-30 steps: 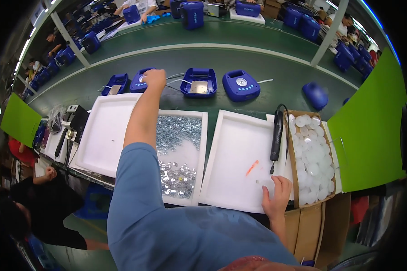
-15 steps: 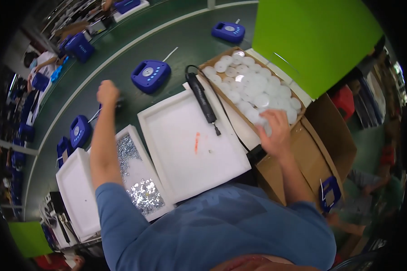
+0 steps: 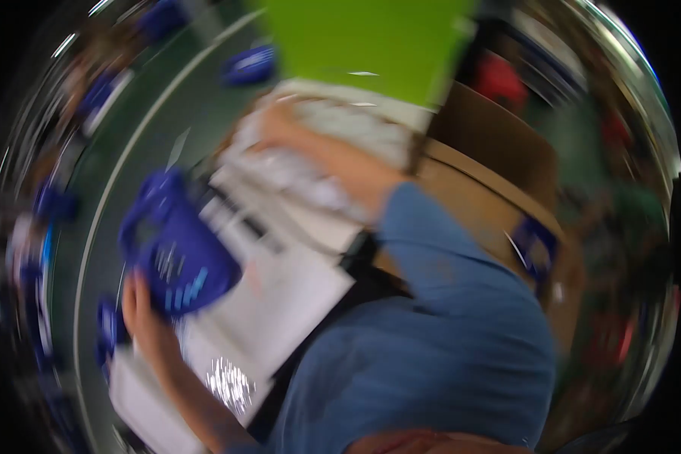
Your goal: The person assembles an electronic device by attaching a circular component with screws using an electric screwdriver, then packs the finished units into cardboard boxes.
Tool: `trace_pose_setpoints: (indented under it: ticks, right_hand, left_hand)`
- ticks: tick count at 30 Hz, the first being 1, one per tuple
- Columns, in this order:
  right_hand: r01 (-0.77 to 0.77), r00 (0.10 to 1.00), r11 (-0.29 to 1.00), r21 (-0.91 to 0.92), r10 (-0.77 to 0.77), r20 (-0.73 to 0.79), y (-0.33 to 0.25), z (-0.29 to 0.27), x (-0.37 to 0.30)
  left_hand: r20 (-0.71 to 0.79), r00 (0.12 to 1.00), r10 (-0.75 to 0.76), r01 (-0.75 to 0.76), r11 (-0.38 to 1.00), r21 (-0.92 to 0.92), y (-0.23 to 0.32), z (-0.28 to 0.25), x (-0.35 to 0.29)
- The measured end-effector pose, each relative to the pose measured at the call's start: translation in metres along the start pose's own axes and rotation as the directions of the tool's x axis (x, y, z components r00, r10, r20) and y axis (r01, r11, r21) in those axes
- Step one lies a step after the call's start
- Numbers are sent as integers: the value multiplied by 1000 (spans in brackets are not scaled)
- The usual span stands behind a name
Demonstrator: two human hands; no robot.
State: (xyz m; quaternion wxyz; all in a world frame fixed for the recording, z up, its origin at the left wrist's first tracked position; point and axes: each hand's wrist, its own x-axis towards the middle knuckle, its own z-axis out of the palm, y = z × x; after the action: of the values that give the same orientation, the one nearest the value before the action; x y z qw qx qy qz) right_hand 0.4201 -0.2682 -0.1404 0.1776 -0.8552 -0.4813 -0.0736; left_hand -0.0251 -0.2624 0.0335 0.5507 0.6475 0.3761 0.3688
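Note:
My left hand (image 3: 141, 306) grips the near left edge of a blue plastic case with a carry handle (image 3: 197, 261). The case is lifted and tilted above the work trays, with a row of light blue marks on its face. Blurred by motion, my right hand (image 3: 276, 125) reaches to the far side of the cardboard tray of white round discs (image 3: 299, 178); its fingers are smeared, and I cannot see whether it holds a disc. Partly behind the case lie a black electric screwdriver (image 3: 261, 227) and a white foam tray (image 3: 299, 291).
A foam tray of shiny small metal parts (image 3: 231, 386) sits near me, beside a white tray (image 3: 147, 393). A green panel (image 3: 363, 45) rises at the back. To the right stands a cardboard box (image 3: 492, 136). More blue cases (image 3: 250, 66) sit on the green conveyor.
My left hand now holds a blue case over the foam trays. My right hand has moved from the disc tray's near end to its far end. The whole view has turned right.

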Motion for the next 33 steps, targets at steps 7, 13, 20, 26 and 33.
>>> trace_pose_setpoints:
  ticks: [7,13,20,26,33]
  right_hand:
    - [-220,960,975,-37,210,-186,-3,27,2]
    - [-160,984,987,33,162,-77,-41,-15,-27]
    - [-272,937,907,323,326,-126,-19,-12,-22]
    - [-160,943,886,436,267,-198,-43,-76,-33]
    - [159,910,635,756,203,-362,-87,-158,-118]
  left_hand:
    - [-85,890,-448,456,874,167,-60,66,-84]
    - [-118,952,-283,303,926,224,-115,25,-76]
    - [-19,946,-325,233,635,736,-59,62,-92]
    - [139,938,-318,8,421,907,-34,55,-111]
    - [39,999,3,-35,537,843,-88,45,-118]
